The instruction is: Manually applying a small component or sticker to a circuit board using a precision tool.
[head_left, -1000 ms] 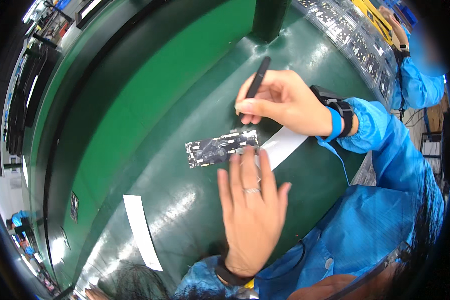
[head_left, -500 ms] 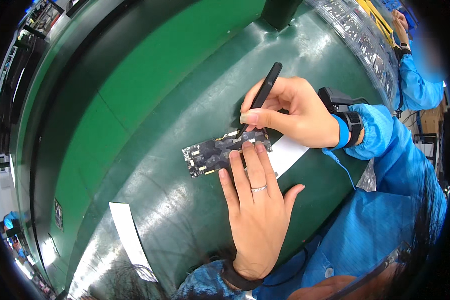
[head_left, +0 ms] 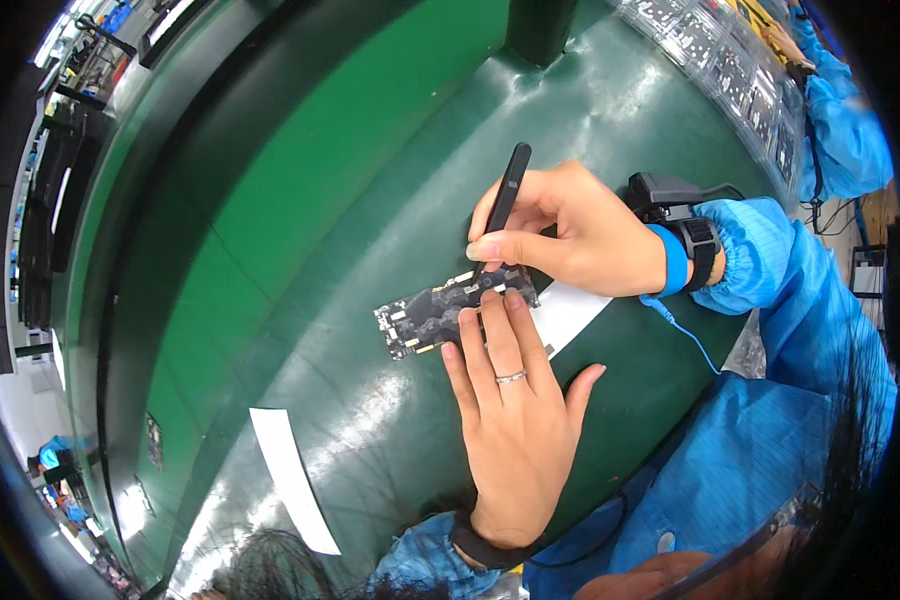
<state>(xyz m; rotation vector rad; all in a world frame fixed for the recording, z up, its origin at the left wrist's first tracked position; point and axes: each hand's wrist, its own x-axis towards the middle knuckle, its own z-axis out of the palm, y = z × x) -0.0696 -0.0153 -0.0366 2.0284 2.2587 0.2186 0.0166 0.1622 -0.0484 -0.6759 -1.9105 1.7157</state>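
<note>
A dark circuit board (head_left: 420,322) with small pale parts lies on the green mat. My left hand (head_left: 515,420) is open, palm down, its fingertips resting on the board's near edge. In my right hand (head_left: 580,235) are slim black tweezers (head_left: 511,190), pinched between thumb and fingers and slanting upward. Their tip points down at the board's far side, just beyond my left fingertips; whether it touches is too small to tell. A white paper strip (head_left: 568,318) lies partly under the board's right end and beneath my right hand.
Another white strip (head_left: 292,480) lies at the lower left. A black device (head_left: 660,190) sits beside my right wrist, whose blue band (head_left: 675,262) trails a cord. Clear trays of parts (head_left: 725,85) stand far right, near another person's blue sleeve (head_left: 850,130). A dark post (head_left: 540,30) rises at the back.
The view has shifted slightly. The tweezers stand more upright, and my right hand has moved a little left. My left hand keeps its place on the board.
</note>
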